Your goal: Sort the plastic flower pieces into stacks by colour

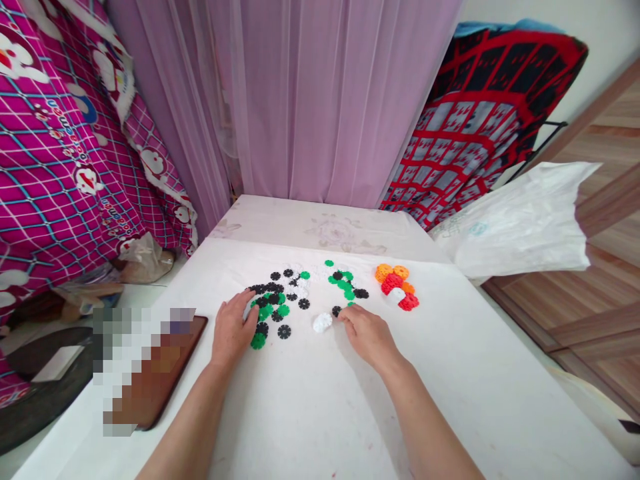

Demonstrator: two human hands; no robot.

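Note:
My left hand (231, 330) rests palm down at the left edge of a loose spread of black and green notched plastic discs (265, 312). Its thumb stands apart from the fingers, and the fingertips touch black discs. At the fingertips of my curled right hand (369, 335) is a black notched disc (337, 311), partly covered by them. A small pile of white discs (323, 323) lies between the hands. Beyond my right hand are green discs (345, 285) with a few black ones. White discs (300, 288) lie among the black ones farther back.
Orange and red discs (393, 283) with a white one form a group at the right. A tablet-like brown object (173, 380), partly blurred, lies at the left table edge. A white plastic bag (525, 223) stands at the right edge. Purple curtains (325, 100) hang behind the white-covered table (300, 413).

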